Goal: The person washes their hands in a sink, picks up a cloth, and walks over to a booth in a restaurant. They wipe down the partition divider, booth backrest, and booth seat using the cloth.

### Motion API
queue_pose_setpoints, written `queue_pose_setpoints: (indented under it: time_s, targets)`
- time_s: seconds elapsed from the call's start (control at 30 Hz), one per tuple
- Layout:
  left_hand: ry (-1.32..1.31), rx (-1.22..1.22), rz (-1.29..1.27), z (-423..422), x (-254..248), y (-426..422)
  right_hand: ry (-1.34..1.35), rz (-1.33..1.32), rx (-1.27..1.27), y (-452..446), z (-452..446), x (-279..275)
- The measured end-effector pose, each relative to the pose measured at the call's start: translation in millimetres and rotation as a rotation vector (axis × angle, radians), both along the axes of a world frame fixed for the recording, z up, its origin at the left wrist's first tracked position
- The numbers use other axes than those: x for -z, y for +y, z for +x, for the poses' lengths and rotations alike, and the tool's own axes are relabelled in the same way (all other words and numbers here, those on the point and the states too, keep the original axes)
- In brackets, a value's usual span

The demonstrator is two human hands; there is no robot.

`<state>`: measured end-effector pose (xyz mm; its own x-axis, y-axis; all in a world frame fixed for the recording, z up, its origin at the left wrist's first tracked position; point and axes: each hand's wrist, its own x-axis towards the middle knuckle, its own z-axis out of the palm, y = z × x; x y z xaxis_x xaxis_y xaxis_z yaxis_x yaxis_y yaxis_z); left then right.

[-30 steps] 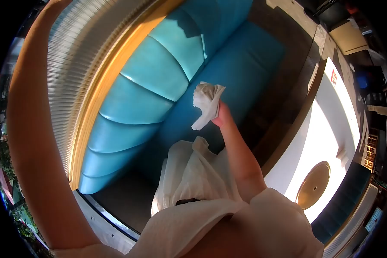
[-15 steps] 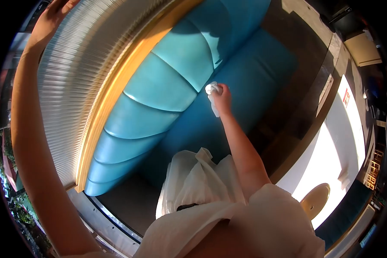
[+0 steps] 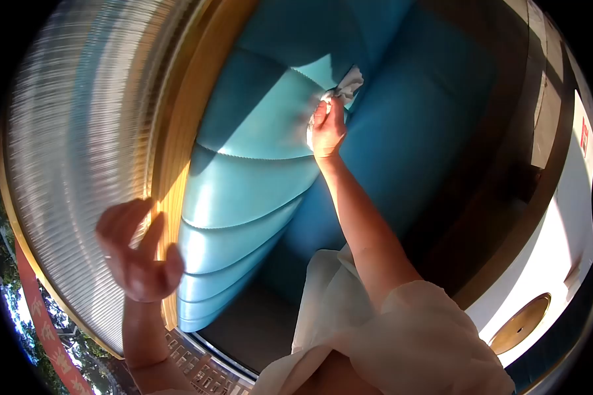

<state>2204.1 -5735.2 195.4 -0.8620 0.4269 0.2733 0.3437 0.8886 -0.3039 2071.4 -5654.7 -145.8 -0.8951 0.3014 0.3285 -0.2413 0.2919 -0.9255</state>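
My right hand [image 3: 329, 125] is closed round a crumpled white cloth [image 3: 350, 84], part of which sticks out above the fingers. It is at the blue padded backrest [image 3: 257, 125], close to the seam with the blue seat [image 3: 408, 131]. On the other side, my left hand [image 3: 138, 253] is raised with its fingers apart and slightly curled, somewhat blurred, holding nothing. It is in front of the ribbed translucent panel [image 3: 79, 151], near the wooden rail [image 3: 171, 191] on top of the backrest.
A white table [image 3: 540, 257] with a round brass-coloured disc [image 3: 520, 324] is at the right. A red banner [image 3: 46, 322] and foliage show beyond the panel at the lower left. Dark floor lies between seat and table.
My left hand has come down from the top left to beside the wooden rail. My right hand has moved the cloth from above the seat to the backrest. The view has shifted.
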Motion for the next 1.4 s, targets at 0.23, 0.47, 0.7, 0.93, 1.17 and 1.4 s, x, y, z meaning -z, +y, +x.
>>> queue_pose_setpoints:
  time_s: [0.23, 0.47, 0.7, 0.93, 1.17, 1.4]
  targets:
    - [-0.135, 0.039, 0.502, -0.1, 135.6, -22.1, -0.436, 0.086, -0.207, 39.4, -6.4, 63.1]
    - [-0.117, -0.095, 0.873, -22.1, 130.6, -28.6, 0.122, -0.222, 0.058, -21.2, -21.5, 5.4]
    - [-0.133, -0.068, 0.787, -17.2, 136.0, -9.2, -0.376, -0.022, 0.068, 13.6, 37.2, 132.2]
    - [-0.121, -0.175, 0.839, -20.3, 139.3, -7.3, -0.034, -0.444, -0.132, 27.1, -3.0, 5.6]
    - [-0.102, -0.255, 0.727, -11.8, 135.6, -20.3, -0.049, -0.096, 0.082, -14.1, 41.0, 92.1]
    - [-0.106, -0.253, 0.757, -11.0, 135.9, -22.0, -0.241, -0.356, -0.147, 23.2, 23.2, 55.1]
